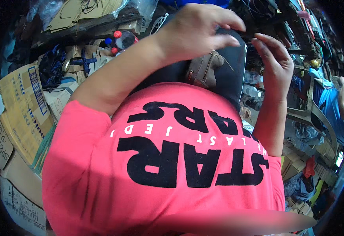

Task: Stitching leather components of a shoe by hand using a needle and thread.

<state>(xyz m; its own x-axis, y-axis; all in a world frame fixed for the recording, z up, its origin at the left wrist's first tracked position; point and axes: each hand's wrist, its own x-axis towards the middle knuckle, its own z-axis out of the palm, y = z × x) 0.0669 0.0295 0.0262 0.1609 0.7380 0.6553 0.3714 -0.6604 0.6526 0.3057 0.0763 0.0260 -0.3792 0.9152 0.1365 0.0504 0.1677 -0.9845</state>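
One brown, stitched leather-like shoe piece (204, 74) lies on my dark-covered lap (231, 88), inside its right edge, bodyward of my nearer, loosely parted left hand (201, 31); right hand (276, 67) narrow, contents indeterminable.

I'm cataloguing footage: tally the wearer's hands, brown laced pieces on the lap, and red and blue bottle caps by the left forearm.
Hands: 2 (left hand, right hand)
Brown laced piece: 1
Red caps: 2
Blue cap: 1
Total: 6
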